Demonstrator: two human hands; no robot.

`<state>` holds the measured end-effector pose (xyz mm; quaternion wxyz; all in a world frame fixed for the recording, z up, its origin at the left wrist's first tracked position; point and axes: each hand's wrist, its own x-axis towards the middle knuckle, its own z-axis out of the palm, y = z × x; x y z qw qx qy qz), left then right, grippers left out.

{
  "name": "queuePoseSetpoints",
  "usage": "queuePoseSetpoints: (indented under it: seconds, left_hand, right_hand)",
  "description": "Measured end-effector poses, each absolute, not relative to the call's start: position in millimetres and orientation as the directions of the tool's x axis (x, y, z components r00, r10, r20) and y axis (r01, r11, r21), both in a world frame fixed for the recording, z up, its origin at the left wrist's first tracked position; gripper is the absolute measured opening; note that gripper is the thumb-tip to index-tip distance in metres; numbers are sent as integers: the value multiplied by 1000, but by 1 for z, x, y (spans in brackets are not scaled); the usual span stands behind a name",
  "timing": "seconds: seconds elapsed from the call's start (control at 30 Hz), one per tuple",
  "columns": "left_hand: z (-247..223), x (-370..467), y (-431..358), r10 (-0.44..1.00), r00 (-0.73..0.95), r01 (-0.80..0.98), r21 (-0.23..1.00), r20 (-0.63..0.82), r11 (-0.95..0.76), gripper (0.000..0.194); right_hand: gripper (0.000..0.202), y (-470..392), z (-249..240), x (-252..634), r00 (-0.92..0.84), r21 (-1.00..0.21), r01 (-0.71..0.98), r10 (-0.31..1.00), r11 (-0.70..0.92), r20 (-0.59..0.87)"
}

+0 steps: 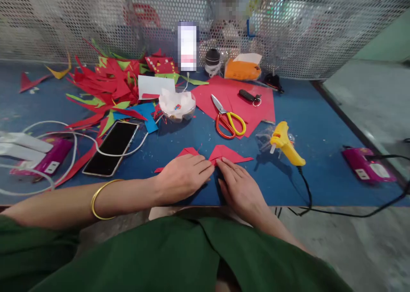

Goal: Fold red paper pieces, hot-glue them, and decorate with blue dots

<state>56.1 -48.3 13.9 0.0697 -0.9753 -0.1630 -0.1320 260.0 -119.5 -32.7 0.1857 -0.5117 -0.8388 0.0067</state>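
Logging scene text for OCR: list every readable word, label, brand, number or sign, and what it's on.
None legible.
Lit phone screen: pixelated, unreadable.
Purple box at left: any markings too small or blurred.
Purple box at right: same.
Orange packet: any print too blurred.
Black-capped bottle: any print too small.
Folded red paper: no writing visible.

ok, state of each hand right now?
Left hand: palm-down on folded red paper; grip can't be told.
Right hand: touching folded red paper too; grip can't be told.
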Motion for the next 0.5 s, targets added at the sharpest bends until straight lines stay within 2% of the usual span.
queuePoseSetpoints:
  seconds: [0.1,0.27,0.5]
  left_hand:
    - [1,54,-44,232,906,297,-143,354,-944,28]
    - [-9,54,-35,170,912,261,-209,372,-942,30]
    - [-9,54,-33,218,905,320,-247,366,-914,31]
  right_hand:
    - [46,-120,-29,262,-387,-234,860,879,453,280]
    - [48,-124,-22,268,-347,-254,865,881,433,321]
    - [40,-122,-24,265,-370,-145,893,879,425,299]
